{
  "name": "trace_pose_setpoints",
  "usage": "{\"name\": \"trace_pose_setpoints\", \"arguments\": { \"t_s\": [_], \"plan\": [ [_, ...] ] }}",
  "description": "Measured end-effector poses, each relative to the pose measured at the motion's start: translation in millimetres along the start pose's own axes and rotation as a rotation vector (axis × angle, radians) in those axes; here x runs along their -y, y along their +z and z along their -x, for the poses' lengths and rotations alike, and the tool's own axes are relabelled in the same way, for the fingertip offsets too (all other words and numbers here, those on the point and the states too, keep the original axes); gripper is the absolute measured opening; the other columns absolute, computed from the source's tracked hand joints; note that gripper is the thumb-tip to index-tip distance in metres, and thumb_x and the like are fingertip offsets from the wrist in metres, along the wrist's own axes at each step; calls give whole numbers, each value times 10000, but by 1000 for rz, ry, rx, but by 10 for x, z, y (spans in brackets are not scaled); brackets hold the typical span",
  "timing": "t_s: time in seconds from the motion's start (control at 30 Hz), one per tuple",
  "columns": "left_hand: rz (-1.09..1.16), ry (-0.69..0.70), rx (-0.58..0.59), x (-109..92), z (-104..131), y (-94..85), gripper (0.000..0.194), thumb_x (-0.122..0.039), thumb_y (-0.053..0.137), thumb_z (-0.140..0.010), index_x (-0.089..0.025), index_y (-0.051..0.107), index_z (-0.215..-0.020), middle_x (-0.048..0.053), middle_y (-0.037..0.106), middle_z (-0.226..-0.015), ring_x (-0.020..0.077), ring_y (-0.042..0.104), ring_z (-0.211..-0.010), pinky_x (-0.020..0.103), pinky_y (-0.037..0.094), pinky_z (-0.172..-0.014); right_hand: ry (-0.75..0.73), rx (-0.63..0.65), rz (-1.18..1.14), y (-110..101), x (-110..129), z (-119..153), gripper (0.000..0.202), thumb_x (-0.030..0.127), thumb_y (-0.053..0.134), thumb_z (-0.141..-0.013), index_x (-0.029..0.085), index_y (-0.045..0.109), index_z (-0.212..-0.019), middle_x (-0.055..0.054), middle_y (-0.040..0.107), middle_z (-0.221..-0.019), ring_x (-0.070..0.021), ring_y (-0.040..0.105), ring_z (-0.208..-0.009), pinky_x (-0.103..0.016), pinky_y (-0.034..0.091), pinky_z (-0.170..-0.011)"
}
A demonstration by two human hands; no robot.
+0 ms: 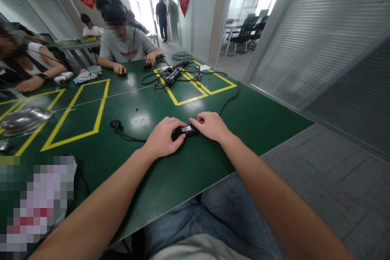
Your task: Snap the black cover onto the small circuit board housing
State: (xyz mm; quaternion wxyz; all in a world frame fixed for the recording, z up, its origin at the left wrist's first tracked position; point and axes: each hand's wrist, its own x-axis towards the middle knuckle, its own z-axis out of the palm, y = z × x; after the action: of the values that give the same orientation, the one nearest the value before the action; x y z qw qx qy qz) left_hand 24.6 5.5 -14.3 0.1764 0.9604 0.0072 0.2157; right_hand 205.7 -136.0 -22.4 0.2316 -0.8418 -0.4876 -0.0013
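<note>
A small black power adapter (189, 129) with a white label lies on the green table (170, 183) in front of me. My left hand (164, 137) is closed round its left end, thumb at the near side and fingers over the far side. At the other end my right hand (210, 126) has its fingers curled in, touching the adapter or its cord; part of that grip is hidden. A short cord runs left from under my left hand to a black plug (115, 124). Beyond my right hand, a black cord (229, 99) trails away toward the back.
Dark handheld tools (173, 76) with tangled cords lie at the back, among yellow tape outlines (191, 99). A metal bowl (26, 120) and a blurred-out package (42, 203) are on the left. A co-worker (124, 42) sits opposite, another person at far left.
</note>
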Motion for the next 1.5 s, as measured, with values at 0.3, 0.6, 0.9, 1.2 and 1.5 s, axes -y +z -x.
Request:
{"name": "trace_pose_setpoints", "arguments": {
  "t_s": [0.3,0.6,0.9,1.2,1.5],
  "plan": [
    [-76,49,18,-29,3,-23,257,-262,666,-957,-203,732,-1199,118,781,-1144,317,687,-1041,516,593,-964,-91,-48,20,32,13,16,435,414,649,-1067,213,623,-682,-24,675,-746,-181,537,-711,-333,298,-726],
    [56,-143,-36,-6,11,29,310,-307,669,-927,-241,633,-1227,86,747,-1113,291,701,-1005,472,600,-914,-72,26,100,-17,36,37,480,359,439,-1181,201,755,-856,-83,783,-937,-221,675,-874,-332,352,-776],
    [-206,-541,-181,147,-57,56,112,-328,690,-957,-258,610,-920,77,749,-956,341,685,-996,553,546,-956,-45,38,140,-33,36,34,519,346,377,-1198,195,772,-897,-101,794,-993,-244,698,-931,-342,377,-806],
    [-321,-375,-165,28,-33,11,331,-349,665,-980,-220,700,-677,139,701,-1216,374,604,-1175,586,538,-973,-27,63,193,-54,70,28,536,364,429,-1174,200,779,-803,-111,808,-927,-253,694,-889,-359,381,-798],
    [-390,-318,-94,-18,-46,-1,453,-381,555,-1042,-234,786,-681,162,657,-1021,388,565,-1116,586,515,-930,-32,30,207,-52,104,41,491,414,539,-1138,213,708,-724,-94,760,-864,-250,648,-863,-360,349,-770]
  ]
}}
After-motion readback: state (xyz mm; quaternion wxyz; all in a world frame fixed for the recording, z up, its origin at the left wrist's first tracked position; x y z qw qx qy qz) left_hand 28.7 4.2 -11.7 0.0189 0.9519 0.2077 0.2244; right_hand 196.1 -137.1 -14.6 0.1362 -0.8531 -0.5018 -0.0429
